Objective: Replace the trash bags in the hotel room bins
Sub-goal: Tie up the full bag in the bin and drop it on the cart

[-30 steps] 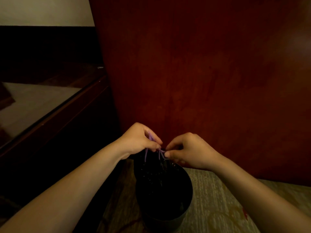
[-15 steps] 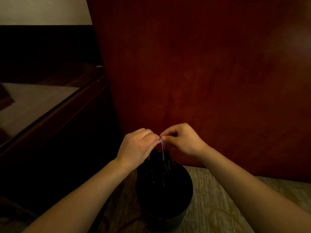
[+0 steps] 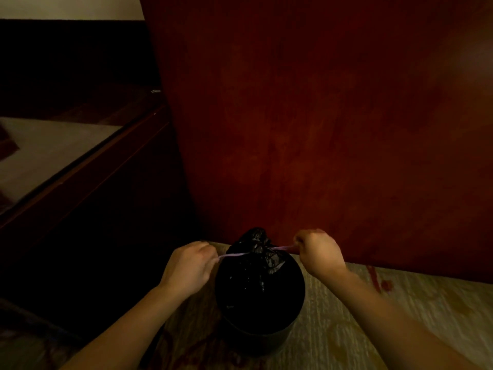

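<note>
A round dark bin (image 3: 256, 340) stands on the carpet at the lower middle of the view. Inside it sits a black trash bag (image 3: 257, 265), its top gathered into a bunch. A purple drawstring (image 3: 234, 254) runs taut across the bunched neck. My left hand (image 3: 188, 265) grips the string's left end, just left of the bin. My right hand (image 3: 318, 252) grips the right end, at the bin's far right rim. Both fists are curled round the string and held apart.
A tall red-brown wooden panel (image 3: 320, 116) rises directly behind the bin. To the left a dark wooden desk (image 3: 88, 172) with a glass top juts out. Patterned beige carpet (image 3: 400, 311) spreads to the right of the bin.
My hands were together above the bag, working the purple string. They have now pulled apart sideways and lower, drawing the string tight across the bag's neck.
</note>
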A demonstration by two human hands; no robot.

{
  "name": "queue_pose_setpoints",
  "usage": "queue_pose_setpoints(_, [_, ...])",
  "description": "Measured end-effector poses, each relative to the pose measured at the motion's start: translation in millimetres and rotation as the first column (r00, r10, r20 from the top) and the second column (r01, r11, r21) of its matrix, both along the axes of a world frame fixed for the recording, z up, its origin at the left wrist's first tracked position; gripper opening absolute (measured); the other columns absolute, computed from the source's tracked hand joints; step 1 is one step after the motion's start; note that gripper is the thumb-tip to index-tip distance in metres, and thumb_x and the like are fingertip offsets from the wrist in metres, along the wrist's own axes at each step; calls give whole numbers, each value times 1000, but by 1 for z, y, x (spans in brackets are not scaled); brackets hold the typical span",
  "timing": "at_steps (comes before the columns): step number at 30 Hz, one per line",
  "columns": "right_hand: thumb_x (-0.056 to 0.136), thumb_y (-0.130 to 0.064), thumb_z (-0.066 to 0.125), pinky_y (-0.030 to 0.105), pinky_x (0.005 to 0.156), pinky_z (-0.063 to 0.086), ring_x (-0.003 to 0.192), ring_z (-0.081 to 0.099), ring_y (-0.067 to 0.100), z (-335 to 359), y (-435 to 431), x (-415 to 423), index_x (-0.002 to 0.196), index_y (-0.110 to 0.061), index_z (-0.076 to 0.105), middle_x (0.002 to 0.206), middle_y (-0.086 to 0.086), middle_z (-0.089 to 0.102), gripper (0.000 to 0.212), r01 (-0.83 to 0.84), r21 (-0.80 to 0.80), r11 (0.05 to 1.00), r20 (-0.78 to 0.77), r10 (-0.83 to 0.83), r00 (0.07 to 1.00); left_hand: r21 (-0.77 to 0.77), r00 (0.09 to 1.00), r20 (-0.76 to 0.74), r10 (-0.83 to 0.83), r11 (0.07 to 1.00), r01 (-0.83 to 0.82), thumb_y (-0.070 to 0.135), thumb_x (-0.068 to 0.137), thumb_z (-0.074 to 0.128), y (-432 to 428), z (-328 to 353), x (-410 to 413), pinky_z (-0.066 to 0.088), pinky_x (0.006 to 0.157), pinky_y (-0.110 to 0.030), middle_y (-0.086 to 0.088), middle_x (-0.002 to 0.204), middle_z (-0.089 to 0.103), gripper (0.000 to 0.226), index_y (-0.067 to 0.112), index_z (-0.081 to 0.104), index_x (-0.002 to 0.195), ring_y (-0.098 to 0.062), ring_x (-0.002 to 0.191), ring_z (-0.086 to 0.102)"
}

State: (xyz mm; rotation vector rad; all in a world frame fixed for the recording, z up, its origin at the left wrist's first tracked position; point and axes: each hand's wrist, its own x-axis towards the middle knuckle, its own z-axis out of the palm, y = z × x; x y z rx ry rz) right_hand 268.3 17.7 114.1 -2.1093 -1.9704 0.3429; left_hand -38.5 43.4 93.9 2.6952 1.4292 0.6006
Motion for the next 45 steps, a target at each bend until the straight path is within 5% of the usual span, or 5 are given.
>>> queue_pose_setpoints(4, [103, -26, 50, 23, 53, 36, 66, 44, 6, 0, -3, 3, 111, -21, 68, 82, -8, 57, 21, -61, -39, 997, -122, 56, 991, -95, 997, 61, 56, 994, -50, 21, 85, 66, -8, 10, 11, 49, 68, -23, 14, 103, 55, 23, 28, 64, 107, -7, 97, 56])
queue_pose_setpoints(9, [90, -71, 43, 29, 73, 44, 101, 43, 11, 8, -11, -15, 114, -37, 65, 96, -13, 66, 47, -168, -26, 986, 1, 168, 986, -374, 996, -36, -80, 925, 61, 44, 84, 69, -12, 22, 46, 36, 114, -42, 13, 162, -2, 92, 55, 4, 149, -15, 148, 9])
queue_pose_setpoints(12, [68, -94, 29, 32, 85, 41, 106, 42, 15, 13, -13, -28, 129, -38, 58, 111, -12, 66, 88, -237, -50, 970, 172, 242, 955, -440, 973, -162, -162, 895, 76, 54, 82, 70, -2, 15, 57, 38, 113, -46, 11, 164, 1, 93, 54, 7, 150, -20, 149, 15])
queue_pose_setpoints(23, [94, -36, 64, 23, 82, 35, 93, 55, 17, -2, -11, -48, 101, -21, 74, 96, -4, 71, 19, -291, -51, 955, -97, 285, 954, -436, 997, 5, -77, 897, 71, 19, 89, 68, 5, 7, 43, 50, 98, -36, 4, 124, 63, 35, 25, 65, 123, -15, 115, 58])
queue_pose_setpoints(45, [85, -25, 66, 35, 62, 50, 71, 59, 20, 233, 3, -36, 85, -20, 64, 76, 2, 64, 5, -270, -106, 957, 93, 280, 955, -481, 990, -20, -139, 870, 112, 20, 85, 73, 29, 235, 63, 52, 86, -38, 3, 106, 65, 28, 22, 67, 113, -14, 96, 59])
